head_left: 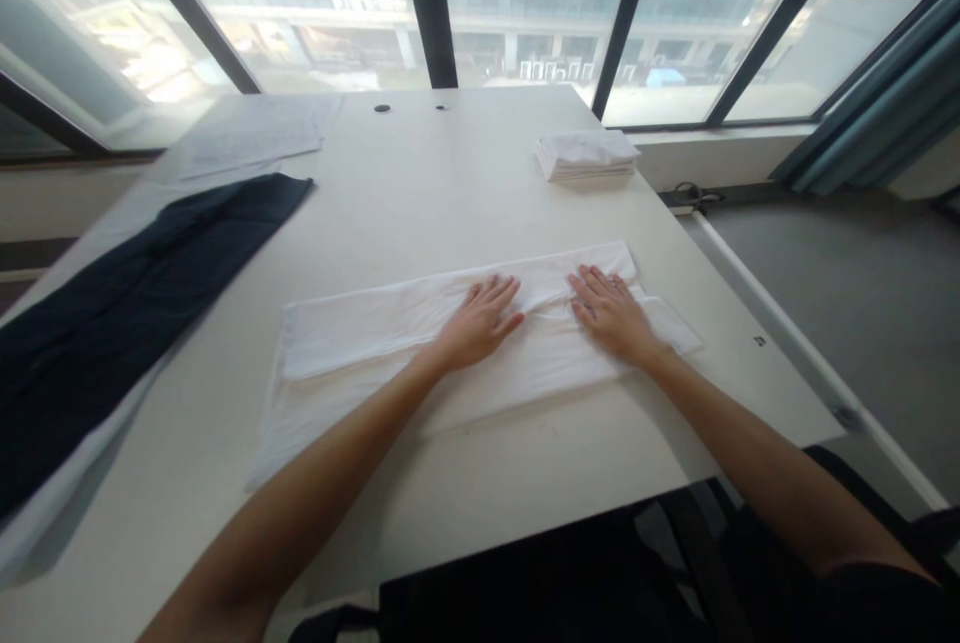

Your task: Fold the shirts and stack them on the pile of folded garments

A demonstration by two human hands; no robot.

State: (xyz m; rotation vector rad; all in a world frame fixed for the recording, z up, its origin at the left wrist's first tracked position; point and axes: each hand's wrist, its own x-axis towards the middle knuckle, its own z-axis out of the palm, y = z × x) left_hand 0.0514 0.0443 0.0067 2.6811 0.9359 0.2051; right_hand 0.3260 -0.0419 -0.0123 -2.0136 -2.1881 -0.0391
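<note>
A white cloth lies spread on the table before me, its far side folded over in a long strip toward the near side. On the middle of that strip rests my left hand, palm down with the fingers stretched out. My right hand presses flat on the cloth near its right end, fingers extended and a little apart. Small creases run through the fabric between the two hands. Neither hand grips anything.
A white table carries everything. At its far right sits a folded white stack. Dark navy fabric lies along the left, over white material. Thin white sheets are at the far left. Windows stand behind; a cable lies beyond the right edge.
</note>
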